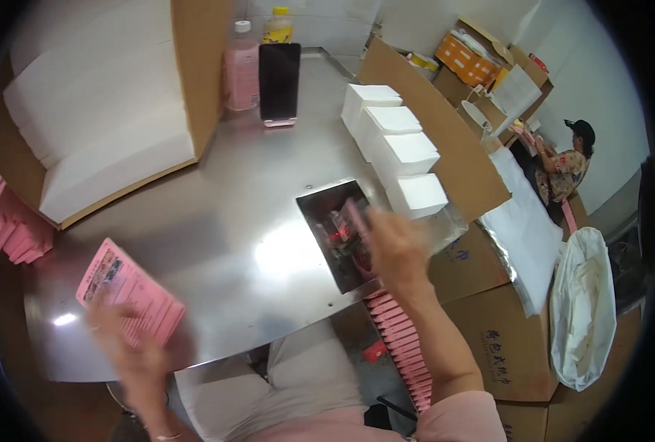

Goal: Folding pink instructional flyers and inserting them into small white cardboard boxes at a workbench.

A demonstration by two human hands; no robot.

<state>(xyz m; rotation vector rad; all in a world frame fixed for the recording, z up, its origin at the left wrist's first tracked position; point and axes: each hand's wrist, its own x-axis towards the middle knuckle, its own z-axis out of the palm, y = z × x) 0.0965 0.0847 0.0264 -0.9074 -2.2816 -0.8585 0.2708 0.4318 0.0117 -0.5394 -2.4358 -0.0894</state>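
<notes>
At the left of the metal table lies a pink printed packet [147, 295] with small pictures near one end; whether it is one or a stack, I cannot tell. My left hand [124, 350] is over its near edge, its fingers smeared by motion. Over a rectangular opening [314, 214] in the tabletop, my right hand [397, 247] is closed on the edge of a narrow pink printed packet [355, 219], which tilts into the opening. Part of a mechanism with a small red light shows inside. The right fingertips are blurred.
White paper stacks [419, 193] line the opening's right side, before a cardboard flap [430, 121]. A carton [206, 81] of white paper stands at left; a phone [279, 85] and bottles [242, 70] behind. Pink packets [405, 346] fill a row below. Another person [567, 166] sits far right.
</notes>
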